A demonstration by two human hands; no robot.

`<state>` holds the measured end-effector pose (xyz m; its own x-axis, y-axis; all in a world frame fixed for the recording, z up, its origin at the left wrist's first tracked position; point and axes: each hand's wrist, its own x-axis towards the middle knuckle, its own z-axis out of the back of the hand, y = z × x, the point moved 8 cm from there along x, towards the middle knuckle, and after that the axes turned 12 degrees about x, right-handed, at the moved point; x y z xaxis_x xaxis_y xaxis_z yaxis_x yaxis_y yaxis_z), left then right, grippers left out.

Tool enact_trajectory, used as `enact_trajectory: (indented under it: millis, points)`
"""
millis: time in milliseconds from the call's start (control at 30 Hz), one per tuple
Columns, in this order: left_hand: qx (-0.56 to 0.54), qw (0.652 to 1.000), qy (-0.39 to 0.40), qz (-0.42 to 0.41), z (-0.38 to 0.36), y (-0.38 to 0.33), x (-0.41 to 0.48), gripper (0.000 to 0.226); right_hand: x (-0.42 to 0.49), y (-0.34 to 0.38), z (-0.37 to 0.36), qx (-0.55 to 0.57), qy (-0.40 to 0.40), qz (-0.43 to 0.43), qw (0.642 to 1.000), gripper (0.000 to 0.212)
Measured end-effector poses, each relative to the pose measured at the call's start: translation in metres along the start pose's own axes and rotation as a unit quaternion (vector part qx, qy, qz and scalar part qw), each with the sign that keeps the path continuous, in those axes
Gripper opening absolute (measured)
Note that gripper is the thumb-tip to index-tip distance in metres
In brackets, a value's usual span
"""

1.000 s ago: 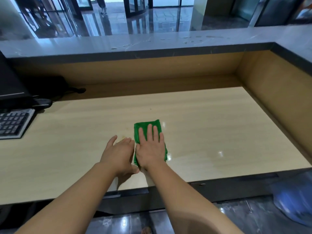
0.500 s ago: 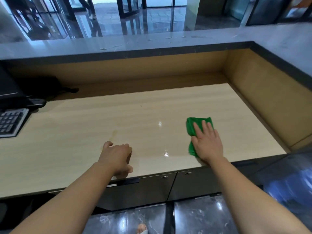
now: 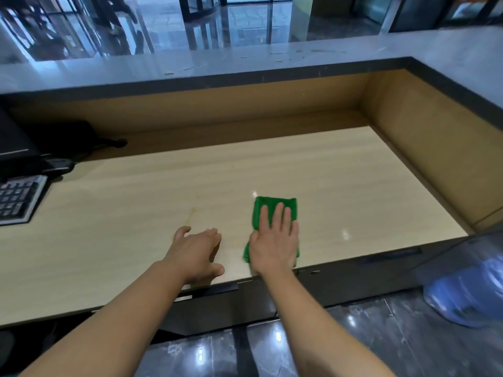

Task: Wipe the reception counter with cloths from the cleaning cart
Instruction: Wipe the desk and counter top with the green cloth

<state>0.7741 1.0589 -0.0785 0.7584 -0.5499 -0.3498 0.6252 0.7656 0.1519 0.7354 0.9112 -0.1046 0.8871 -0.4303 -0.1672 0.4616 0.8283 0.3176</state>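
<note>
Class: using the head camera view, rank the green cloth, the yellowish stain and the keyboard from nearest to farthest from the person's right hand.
From the right hand:
1. Green cloth, directly under the palm.
2. Yellowish stain, left, beyond the left hand.
3. Keyboard, far left edge.

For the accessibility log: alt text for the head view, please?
A right hand presses a folded green cloth flat on a light wooden desk; the left hand rests bare beside it. A keyboard sits far left.

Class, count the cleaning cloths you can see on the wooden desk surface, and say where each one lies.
1. The green cloth lies flat near the desk's front edge, pressed under the right hand. No other cloth shows; the cleaning cart is out of view.
</note>
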Motion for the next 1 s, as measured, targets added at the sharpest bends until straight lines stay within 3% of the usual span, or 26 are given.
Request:
enact_trajectory:
  millis: [133,200,267,367,567,800,1000]
  points:
    - [0.0,0.998,-0.057,-0.013,0.005,0.03,-0.015,0.065,-0.017,0.064,-0.03,-0.021,0.059,0.137,0.989,0.061]
    - [-0.011,0.997,-0.071,0.003,0.009,0.053,-0.022,0.073,-0.016,0.065,-0.031,-0.032,0.08,0.191,0.978,0.06]
    - [-0.034,0.995,-0.086,0.023,0.014,0.076,-0.03,0.067,-0.013,0.048,-0.025,-0.04,0.092,0.219,0.97,0.062]
    - [-0.055,0.993,-0.085,0.06,0.009,0.109,-0.042,0.06,-0.003,0.009,-0.006,-0.045,0.064,0.167,0.983,0.08]
    - [-0.076,0.99,-0.044,0.108,-0.022,0.154,-0.07,0.058,0.001,0.003,-0.001,-0.041,0.02,0.054,0.998,0.061]
    - [-0.109,0.982,-0.067,0.138,-0.043,0.181,-0.097,0.039,-0.019,0.098,-0.039,-0.013,0.003,0.005,1.0,0.064]
    - [-0.124,0.974,-0.086,0.166,-0.065,0.213,-0.122,0.044,-0.058,0.221,-0.086,0.011,0.032,0.073,0.997,0.064]
